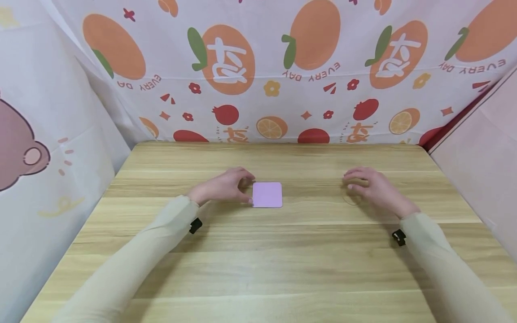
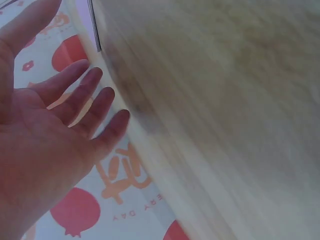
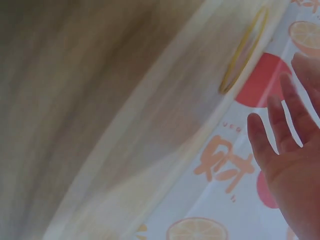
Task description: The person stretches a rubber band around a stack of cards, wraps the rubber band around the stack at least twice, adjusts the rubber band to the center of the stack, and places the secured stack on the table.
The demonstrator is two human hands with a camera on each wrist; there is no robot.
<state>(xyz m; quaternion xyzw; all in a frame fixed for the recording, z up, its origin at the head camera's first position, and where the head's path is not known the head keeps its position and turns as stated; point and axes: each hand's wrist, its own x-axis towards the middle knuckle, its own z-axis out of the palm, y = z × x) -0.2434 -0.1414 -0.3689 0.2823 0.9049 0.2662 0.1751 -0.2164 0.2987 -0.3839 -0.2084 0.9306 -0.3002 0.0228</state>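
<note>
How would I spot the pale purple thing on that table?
On the wooden table, find the left hand. Right beside it, toward the right hand, lies a flat lilac square with rounded corners. It's a solid shape, unlike the thin yellow loop by the right hand.

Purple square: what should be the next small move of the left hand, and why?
Probably, the left hand should gently pinch the purple square: its thumb and fingers are spread apart near the square's left corners, and the square lies on the table.
</note>
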